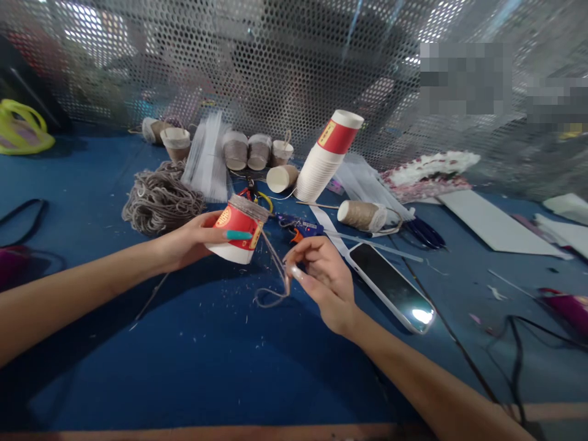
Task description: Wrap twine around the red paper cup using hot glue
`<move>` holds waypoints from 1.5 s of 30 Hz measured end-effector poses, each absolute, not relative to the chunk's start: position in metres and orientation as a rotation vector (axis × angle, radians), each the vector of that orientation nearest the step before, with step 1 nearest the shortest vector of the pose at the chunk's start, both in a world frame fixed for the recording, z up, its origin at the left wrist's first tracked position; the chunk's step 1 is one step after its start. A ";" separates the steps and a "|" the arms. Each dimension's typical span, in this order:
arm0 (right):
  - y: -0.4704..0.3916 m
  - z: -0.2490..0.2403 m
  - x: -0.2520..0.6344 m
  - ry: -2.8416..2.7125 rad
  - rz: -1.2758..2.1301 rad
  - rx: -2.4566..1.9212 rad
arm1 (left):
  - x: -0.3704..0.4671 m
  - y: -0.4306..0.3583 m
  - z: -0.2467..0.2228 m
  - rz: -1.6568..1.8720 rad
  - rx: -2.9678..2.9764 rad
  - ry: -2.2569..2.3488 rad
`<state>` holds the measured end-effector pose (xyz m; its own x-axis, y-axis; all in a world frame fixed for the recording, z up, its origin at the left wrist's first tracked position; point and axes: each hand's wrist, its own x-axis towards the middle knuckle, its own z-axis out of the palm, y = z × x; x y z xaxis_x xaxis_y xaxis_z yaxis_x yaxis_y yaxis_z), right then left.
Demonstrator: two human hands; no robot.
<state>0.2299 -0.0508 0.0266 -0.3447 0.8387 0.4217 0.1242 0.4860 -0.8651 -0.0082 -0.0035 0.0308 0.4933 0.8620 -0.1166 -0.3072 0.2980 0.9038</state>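
A red and white paper cup (239, 236) is tilted on its side in my left hand (195, 239), whose fingers wrap round it. Grey-brown yarn (250, 207) circles one end of the cup. From there a loose strand (274, 254) runs to my right hand (321, 275), pinched between thumb and fingertips, and a loop of it hangs below. Behind my left hand lies a bundle of the same yarn (160, 199). A blue glue gun (301, 225) rests just beyond my right hand.
A leaning stack of cups (326, 159) stands behind, near several yarn-wrapped cups (236, 151) and clear sticks (207, 159). A phone (390, 285) lies right of my right hand, with dark-handled scissors (425, 233) beyond. A perforated metal screen (275, 67) borders the blue table (206, 373).
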 end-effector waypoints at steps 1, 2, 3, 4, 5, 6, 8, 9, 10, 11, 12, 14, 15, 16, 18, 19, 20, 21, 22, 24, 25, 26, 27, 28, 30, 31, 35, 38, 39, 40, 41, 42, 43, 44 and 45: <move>-0.052 0.026 0.230 -1.803 0.895 -0.800 | -0.009 -0.001 0.029 0.897 0.957 0.702; -0.053 0.026 0.231 -1.838 0.820 -0.786 | -0.009 0.001 0.027 0.940 0.944 0.734; -0.054 0.025 0.231 -1.884 0.729 -0.772 | -0.010 0.003 0.025 0.999 0.930 0.781; -0.054 0.024 0.231 -1.939 0.630 -0.763 | -0.010 0.006 0.023 1.072 0.916 0.835; -0.055 0.023 0.231 -1.993 0.529 -0.756 | -0.010 0.008 0.021 1.153 0.905 0.886; -0.056 0.022 0.231 -2.041 0.433 -0.759 | -0.011 0.011 0.019 1.236 0.895 0.927; -0.056 0.021 0.231 -2.113 0.286 -0.784 | -0.011 0.016 0.017 1.404 0.877 0.957; -0.056 0.022 0.231 -2.140 0.244 -0.802 | -0.011 0.017 0.017 1.484 0.870 0.954; -0.056 0.023 0.231 -2.167 0.212 -0.805 | -0.012 0.019 0.017 1.565 0.867 0.947; -0.055 0.025 0.232 -2.204 0.174 -0.787 | -0.012 0.019 0.018 1.640 0.871 0.940; -0.054 0.027 0.233 -2.249 0.112 -0.745 | -0.013 0.019 0.020 1.697 0.881 0.933; -0.053 0.032 0.235 -2.326 -0.088 -0.578 | -0.015 0.019 0.024 1.773 0.907 0.908; -0.053 0.034 0.237 -2.345 -0.200 -0.464 | -0.016 0.019 0.027 1.798 0.910 0.889; -0.054 0.036 0.237 -2.351 -0.297 -0.353 | -0.017 0.019 0.029 1.812 0.903 0.874; -0.055 0.038 0.239 -2.347 -0.411 -0.197 | -0.019 0.022 0.033 1.878 0.840 0.877; -0.056 0.038 0.239 -2.345 -0.425 -0.171 | -0.020 0.025 0.034 1.922 0.797 0.890; -0.057 0.037 0.239 -2.342 -0.415 -0.188 | -0.022 0.028 0.035 2.000 0.743 0.906; -0.058 0.035 0.238 -2.334 -0.381 -0.240 | -0.024 0.031 0.037 2.054 0.718 0.897; -0.058 0.034 0.238 -2.319 -0.317 -0.333 | -0.027 0.035 0.038 2.106 0.711 0.877; -0.055 0.030 0.236 -2.239 -0.088 -0.619 | -0.032 0.039 0.042 2.125 0.750 0.844; -0.052 0.029 0.236 -2.170 0.064 -0.789 | -0.034 0.039 0.045 2.125 0.780 0.817; -0.047 0.029 0.235 -2.086 0.225 -0.958 | -0.035 0.039 0.048 2.155 0.792 0.791; -0.043 0.028 0.235 -1.996 0.363 -1.104 | -0.036 0.037 0.051 2.142 0.814 0.772; -0.037 0.029 0.235 -1.914 0.461 -1.223 | -0.035 0.035 0.054 2.138 0.832 0.751; -0.028 0.030 0.236 -1.807 0.528 -1.407 | -0.032 0.030 0.060 2.115 0.878 0.714; -0.024 0.031 0.237 -1.788 0.539 -1.484 | -0.030 0.027 0.063 2.112 0.900 0.692; -0.020 0.034 0.241 -1.853 0.475 -1.651 | -0.024 0.018 0.074 2.174 0.944 0.649; -0.019 0.033 0.245 -1.880 0.150 -1.674 | -0.026 0.016 0.080 2.206 0.997 0.623; -0.017 0.032 0.247 -1.869 0.020 -1.693 | -0.028 0.016 0.081 2.209 1.002 0.601; -0.014 0.032 0.251 -1.850 -0.097 -1.722 | -0.030 0.016 0.082 2.201 0.995 0.583; -0.010 0.031 0.255 -1.829 -0.186 -1.760 | -0.031 0.017 0.083 2.197 0.971 0.569; -0.006 0.031 0.260 -1.810 -0.247 -1.800 | -0.032 0.017 0.084 2.201 0.932 0.565; -0.002 0.031 0.266 -1.797 -0.286 -1.841 | -0.033 0.017 0.084 2.204 0.891 0.569; 0.002 0.031 0.271 -1.790 -0.313 -1.883 | -0.034 0.017 0.085 2.204 0.853 0.577; 0.005 0.032 0.275 -1.785 -0.333 -1.920 | -0.035 0.017 0.086 2.198 0.822 0.585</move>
<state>0.2753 0.0050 0.0318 0.1133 0.8612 0.4954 0.9819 -0.0210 -0.1880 -0.0349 0.0169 0.0857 -0.5474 0.7455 0.3802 -0.4577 -0.6471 0.6097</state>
